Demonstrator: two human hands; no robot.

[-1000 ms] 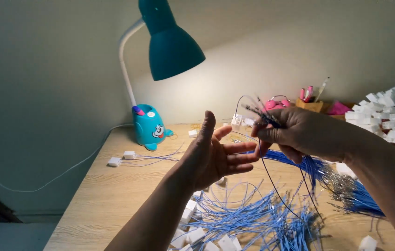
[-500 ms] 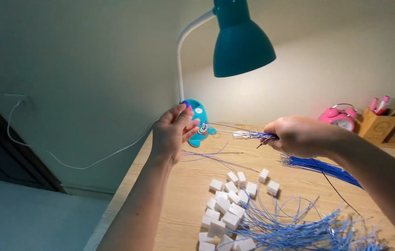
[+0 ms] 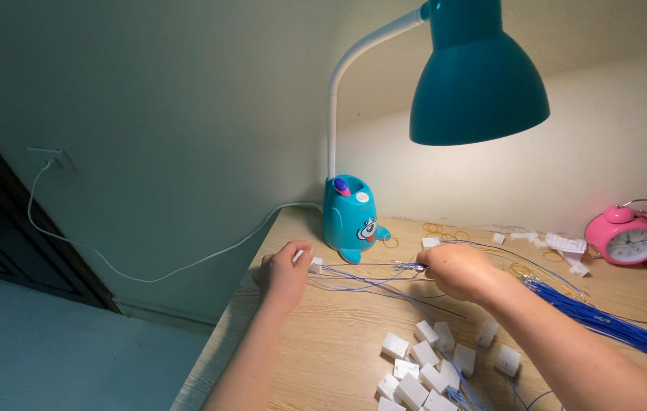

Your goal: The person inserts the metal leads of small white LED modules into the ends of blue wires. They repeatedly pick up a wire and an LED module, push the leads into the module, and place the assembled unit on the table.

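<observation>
teal lamp [image 3: 384, 152], pink clock [image 3: 627, 237], white connectors [image 3: 430, 365]

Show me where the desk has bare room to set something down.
Bare wood lies along the near left edge of the wooden desk, below the left hand, and between the blue wire bundle and the pink alarm clock. The small white connector blocks crowd the near middle.

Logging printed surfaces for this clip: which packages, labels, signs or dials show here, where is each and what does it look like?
Alarm clock: far right of the desk, round, pink, white dial.
Lamp base: by the wall beyond the left hand, teal, with a cartoon face.
Paper slips: left of the clock, small, white.
No packages, signs or screens show.
</observation>
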